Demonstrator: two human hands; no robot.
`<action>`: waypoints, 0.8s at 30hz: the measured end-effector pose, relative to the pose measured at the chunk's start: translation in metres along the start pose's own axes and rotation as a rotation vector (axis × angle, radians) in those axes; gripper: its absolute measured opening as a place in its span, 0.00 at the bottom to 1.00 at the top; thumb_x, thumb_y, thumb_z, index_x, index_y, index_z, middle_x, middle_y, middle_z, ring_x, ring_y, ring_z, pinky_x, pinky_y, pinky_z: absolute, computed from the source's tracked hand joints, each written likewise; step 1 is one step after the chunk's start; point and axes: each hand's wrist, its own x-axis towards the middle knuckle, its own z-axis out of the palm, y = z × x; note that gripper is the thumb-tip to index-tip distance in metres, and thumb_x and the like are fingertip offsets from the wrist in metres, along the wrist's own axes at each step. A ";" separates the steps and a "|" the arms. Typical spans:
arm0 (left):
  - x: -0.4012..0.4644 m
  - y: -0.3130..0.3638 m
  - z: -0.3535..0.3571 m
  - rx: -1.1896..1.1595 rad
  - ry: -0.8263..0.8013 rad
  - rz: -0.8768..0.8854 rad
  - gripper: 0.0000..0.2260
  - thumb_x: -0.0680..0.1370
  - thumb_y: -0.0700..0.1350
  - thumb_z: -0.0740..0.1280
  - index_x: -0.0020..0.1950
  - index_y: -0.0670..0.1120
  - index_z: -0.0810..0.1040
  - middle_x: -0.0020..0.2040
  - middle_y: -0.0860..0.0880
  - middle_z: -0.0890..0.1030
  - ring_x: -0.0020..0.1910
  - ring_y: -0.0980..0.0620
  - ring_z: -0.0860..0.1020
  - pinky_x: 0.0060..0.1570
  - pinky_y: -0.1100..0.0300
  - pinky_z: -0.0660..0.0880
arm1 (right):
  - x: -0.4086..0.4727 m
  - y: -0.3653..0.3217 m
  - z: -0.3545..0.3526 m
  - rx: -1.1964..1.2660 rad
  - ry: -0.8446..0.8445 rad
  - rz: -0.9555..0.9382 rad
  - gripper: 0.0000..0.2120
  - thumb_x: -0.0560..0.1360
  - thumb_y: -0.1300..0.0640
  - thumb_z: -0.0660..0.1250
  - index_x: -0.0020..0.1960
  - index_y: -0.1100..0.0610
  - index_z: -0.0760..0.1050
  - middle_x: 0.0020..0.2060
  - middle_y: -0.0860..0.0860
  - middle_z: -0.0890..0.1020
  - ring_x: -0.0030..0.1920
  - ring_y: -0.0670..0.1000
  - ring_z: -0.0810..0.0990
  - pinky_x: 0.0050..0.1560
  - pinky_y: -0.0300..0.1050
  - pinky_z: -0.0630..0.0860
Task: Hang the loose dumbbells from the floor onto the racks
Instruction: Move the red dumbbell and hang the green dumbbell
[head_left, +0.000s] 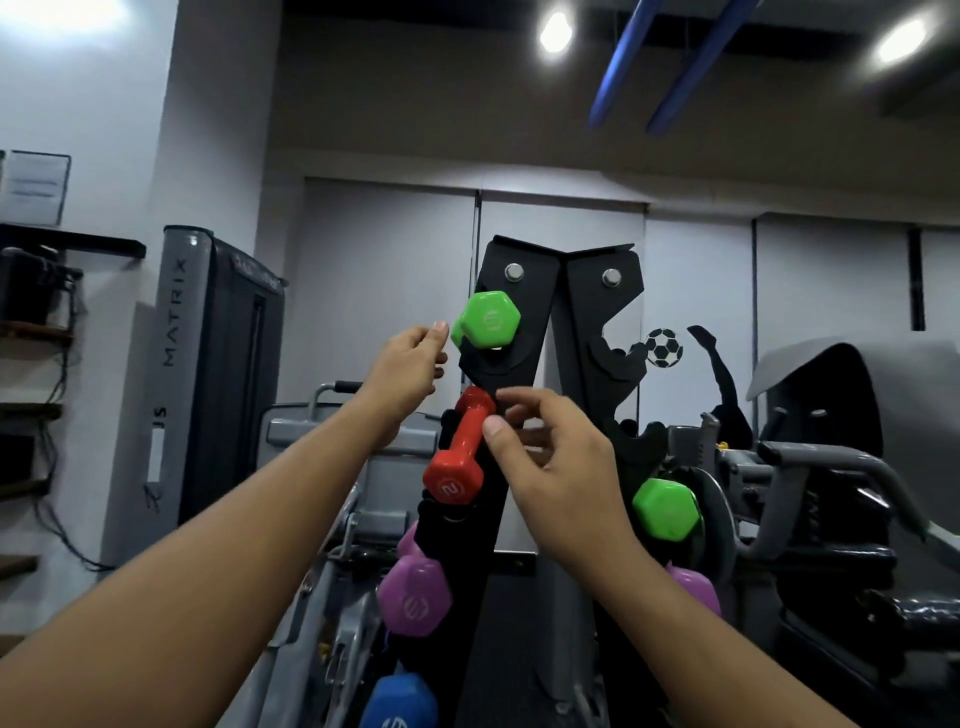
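Observation:
A black upright dumbbell rack (524, 312) stands in front of me. A green dumbbell (488, 319) hangs in its top left cradle. Below it a red dumbbell (460, 457) lies tilted across the second left cradle. My right hand (556, 467) touches the red dumbbell's handle with thumb and fingertips. My left hand (413, 371) hovers just left of the green dumbbell, fingers loosely curled, holding nothing. Lower left cradles hold a purple dumbbell (413, 597) and a blue dumbbell (397, 701). On the right side hang another green dumbbell (667, 509) and a purple dumbbell (693, 590).
The top right cradle (613, 358) of the rack holds nothing. A tall grey MATRIX machine (208, 374) stands at the left, with shelves and cables beyond it. Grey exercise machines (810, 467) crowd the right side behind the rack.

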 end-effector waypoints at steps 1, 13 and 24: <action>0.005 0.003 0.002 -0.025 0.005 -0.026 0.19 0.86 0.58 0.57 0.65 0.46 0.78 0.58 0.44 0.81 0.53 0.47 0.80 0.60 0.47 0.78 | 0.009 -0.002 -0.001 0.011 0.021 0.030 0.11 0.78 0.51 0.73 0.60 0.48 0.81 0.49 0.45 0.81 0.45 0.41 0.82 0.43 0.30 0.77; 0.049 0.006 0.040 -0.257 -0.047 -0.323 0.09 0.81 0.48 0.65 0.55 0.46 0.82 0.36 0.49 0.82 0.25 0.55 0.79 0.25 0.66 0.73 | 0.115 -0.008 0.016 -0.197 0.061 0.180 0.27 0.71 0.45 0.72 0.67 0.54 0.78 0.54 0.52 0.85 0.54 0.56 0.84 0.61 0.56 0.79; 0.074 0.006 0.048 -0.498 -0.034 -0.336 0.13 0.80 0.48 0.68 0.62 0.44 0.82 0.46 0.40 0.84 0.34 0.46 0.84 0.32 0.56 0.80 | 0.124 -0.012 0.019 -0.235 0.158 0.078 0.20 0.71 0.50 0.79 0.62 0.52 0.83 0.49 0.49 0.86 0.52 0.51 0.84 0.60 0.48 0.79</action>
